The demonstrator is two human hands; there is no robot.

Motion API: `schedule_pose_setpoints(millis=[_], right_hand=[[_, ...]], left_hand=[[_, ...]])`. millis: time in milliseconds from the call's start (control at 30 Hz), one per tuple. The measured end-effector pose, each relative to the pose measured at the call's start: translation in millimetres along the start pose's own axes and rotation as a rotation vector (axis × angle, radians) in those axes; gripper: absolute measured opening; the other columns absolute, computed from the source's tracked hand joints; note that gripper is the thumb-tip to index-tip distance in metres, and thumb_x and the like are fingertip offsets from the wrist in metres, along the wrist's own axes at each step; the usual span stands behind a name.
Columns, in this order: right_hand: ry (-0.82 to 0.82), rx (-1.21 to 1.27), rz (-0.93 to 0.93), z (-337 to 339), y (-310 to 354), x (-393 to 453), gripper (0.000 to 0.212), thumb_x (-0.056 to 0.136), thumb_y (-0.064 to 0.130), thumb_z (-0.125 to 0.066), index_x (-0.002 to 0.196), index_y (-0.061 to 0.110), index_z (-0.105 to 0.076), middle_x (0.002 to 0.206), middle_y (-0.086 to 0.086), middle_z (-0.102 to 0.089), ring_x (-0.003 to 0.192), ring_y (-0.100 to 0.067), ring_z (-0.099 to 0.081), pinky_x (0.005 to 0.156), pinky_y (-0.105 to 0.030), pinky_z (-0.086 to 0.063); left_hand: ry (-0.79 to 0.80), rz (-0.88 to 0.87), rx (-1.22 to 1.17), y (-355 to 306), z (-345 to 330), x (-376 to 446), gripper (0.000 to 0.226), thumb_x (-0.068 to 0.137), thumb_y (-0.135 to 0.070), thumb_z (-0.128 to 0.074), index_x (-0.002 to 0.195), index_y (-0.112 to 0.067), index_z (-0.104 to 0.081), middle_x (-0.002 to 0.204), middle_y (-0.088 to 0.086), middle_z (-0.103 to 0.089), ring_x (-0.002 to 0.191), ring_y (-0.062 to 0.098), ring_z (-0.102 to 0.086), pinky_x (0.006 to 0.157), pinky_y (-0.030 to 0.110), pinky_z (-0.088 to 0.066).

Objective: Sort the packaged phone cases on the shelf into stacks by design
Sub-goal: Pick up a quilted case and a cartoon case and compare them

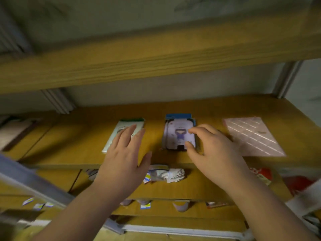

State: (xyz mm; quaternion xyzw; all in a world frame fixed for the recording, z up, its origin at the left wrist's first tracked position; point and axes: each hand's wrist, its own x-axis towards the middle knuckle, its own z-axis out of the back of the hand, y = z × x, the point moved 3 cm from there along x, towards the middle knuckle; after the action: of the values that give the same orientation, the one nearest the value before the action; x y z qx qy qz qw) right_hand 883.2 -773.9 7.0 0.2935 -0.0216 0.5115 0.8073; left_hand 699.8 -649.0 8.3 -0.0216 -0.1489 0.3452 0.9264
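Step in hand, by the look of it: squaring up the purple-figure stack point(178, 133) w/ the right hand point(213, 150). Best done w/ thumb at the near edge and index on the face, nudging edges flush, light pressure only; slick wrap prob. lets top pkg slide. Worth keeping wrist clear of the pink grid pack point(253, 136) at 3 o'clock of the stack.

Right hand: fingers curled, pinching the stack's right side, thumb low, index across the front. Left hand point(125, 153): fingers straight, spread, tips over the near part of the white-green stack point(125, 132); contact or just above, can't tell, blur.

All three lie flat on the shelf point(83, 136), mid-depth. Purple-figure stack at centre, white-green well apart at its 9 o'clock, pink pack near at 3.

Purple-figure stack: long axis 12–6, blue header toward 12, figure upright to viewer. White-green: long axis tipped, roughly 1–7, green header at the far end. Pink pack: skewed, far end toward 11.

Loose pkgs on lower shelves at 6, too blurred to read.
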Motion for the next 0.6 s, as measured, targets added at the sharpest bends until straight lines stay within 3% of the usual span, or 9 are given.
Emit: schedule_pose_setpoints(millis=[133, 267, 600], right_hand=[[0.016, -0.029, 0.019, -21, 49, 0, 0.041, 0.095, 0.041, -0.054, 0.134, 0.027, -0.057, 0.132, 0.009, -0.057, 0.115, -0.012, -0.057, 0.089, -0.029, -0.052], [0.026, -0.03, 0.029, -44, 108, -4, 0.039, 0.094, 0.038, -0.058, 0.131, 0.023, -0.059, 0.128, 0.004, -0.059, 0.113, -0.015, -0.057, 0.089, -0.031, -0.049], [0.069, 0.036, 0.151, -136, 318, -23, 0.039, 0.094, 0.043, -0.055, 0.131, 0.029, -0.057, 0.125, 0.014, -0.055, 0.114, -0.009, -0.053, 0.089, -0.027, -0.046]], left_hand=[[-0.014, 0.028, 0.021, 57, 18, -25, 0.064, 0.091, -0.051, -0.04, 0.145, -0.016, -0.047, 0.152, 0.005, -0.045, 0.143, 0.027, -0.034, 0.115, 0.037, -0.027], [-0.049, 0.049, 0.01, 119, 40, -58, 0.067, 0.09, -0.052, -0.04, 0.144, -0.013, -0.049, 0.15, 0.008, -0.049, 0.142, 0.028, -0.038, 0.114, 0.042, -0.033], [-0.115, 0.165, -0.014, 304, 110, -183, 0.06, 0.095, -0.046, -0.049, 0.147, -0.018, -0.046, 0.153, -0.001, -0.044, 0.145, 0.019, -0.033, 0.118, 0.029, -0.022]])
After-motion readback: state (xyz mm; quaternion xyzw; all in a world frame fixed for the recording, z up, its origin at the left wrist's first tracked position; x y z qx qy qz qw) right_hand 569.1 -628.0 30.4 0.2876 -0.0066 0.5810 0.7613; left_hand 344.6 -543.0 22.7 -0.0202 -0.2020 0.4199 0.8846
